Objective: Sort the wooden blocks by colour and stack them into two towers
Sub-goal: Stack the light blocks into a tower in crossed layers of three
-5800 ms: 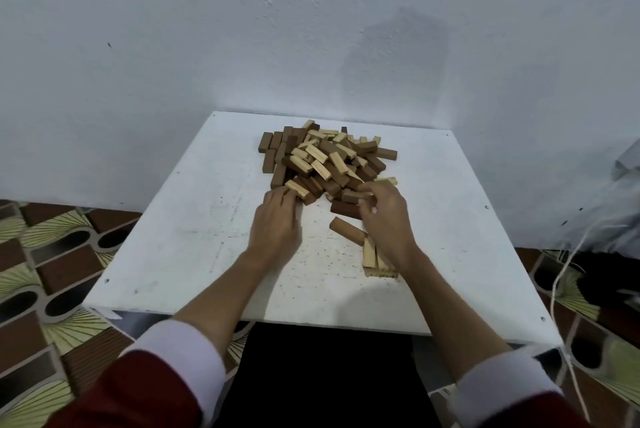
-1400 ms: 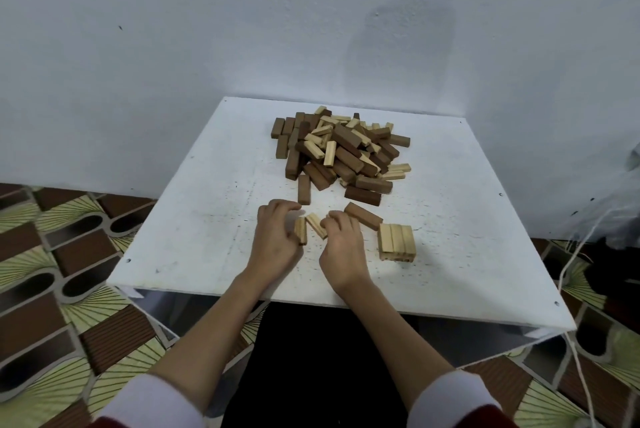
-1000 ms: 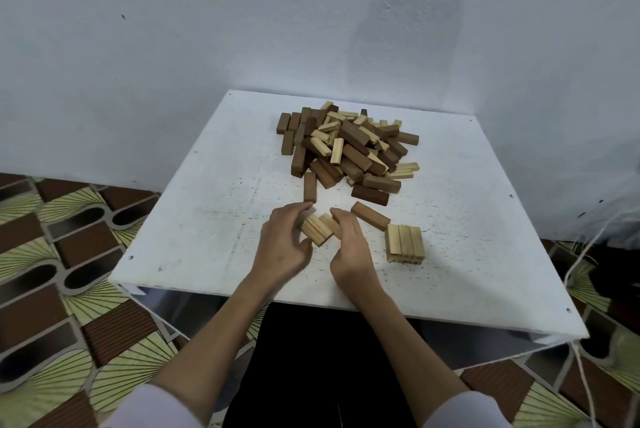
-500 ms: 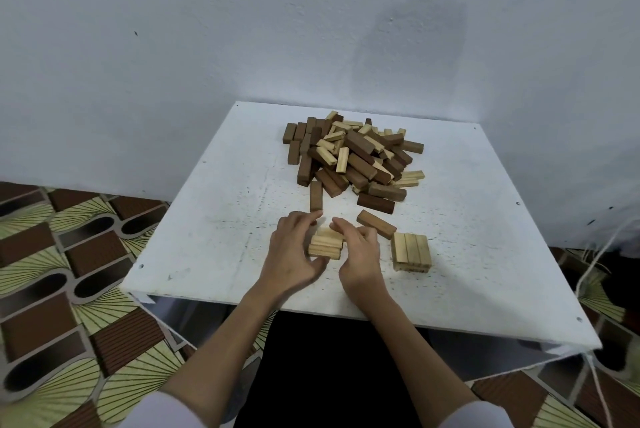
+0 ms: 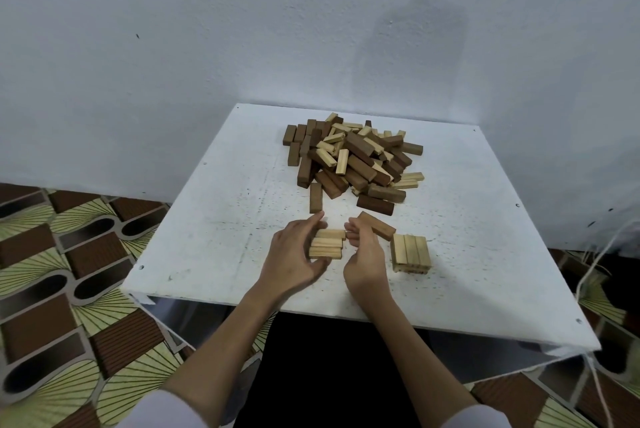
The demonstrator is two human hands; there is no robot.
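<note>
1. Left hand and right hand bracket a row of three light blocks near the front of the white table. Fingers of both are curled against the row's two ends, a narrow squeeze. Likely purpose: press the blocks flush into one layer.
2. The row lies flat, long sides touching, running left-right. The finished light layer just right of the right hand runs front-back. The crosswise orientation suggests the held row is meant as the next layer on top.
3. One dark block lies loose between the right hand's fingers and the light layer, touching neither as far as visible. It may obstruct the transfer path.
4. Another dark block sits alone just beyond the left hand's fingertips.
5. The mixed pile of dark and light blocks sits at the back of the table, mostly unsorted. No dark tower started.
6. Judgement: very early in the task. Risk on lift: the middle block is held only by end pressure and could drop out.
</note>
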